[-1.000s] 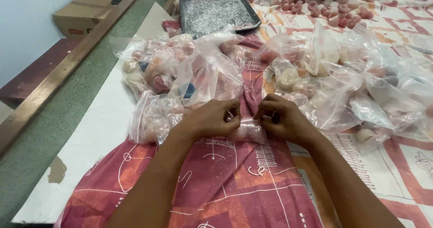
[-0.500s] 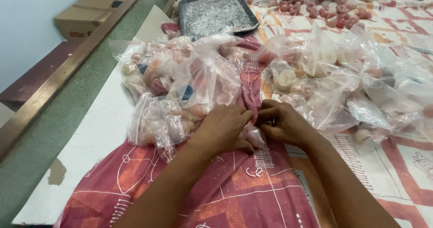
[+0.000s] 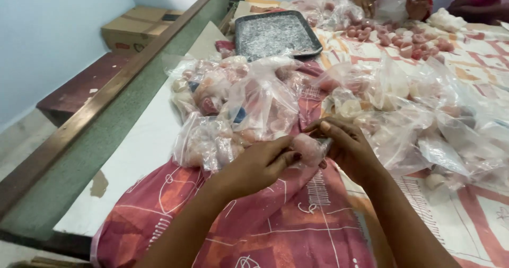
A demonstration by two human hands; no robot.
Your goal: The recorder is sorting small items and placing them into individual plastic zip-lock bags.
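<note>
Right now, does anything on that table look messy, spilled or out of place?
Nothing looks spilled or broken. The left hand and right hand hold one small clear bag between them. Filled bags lie heaped loosely, and pink pieces sit scattered beyond the dark tray. The red cloth is bunched.

Bright, even indoor light with soft shadows; glare glints off the plastic bags (image 3: pixel 265 103) at centre, and the far top edge looks slightly blurred.
</note>
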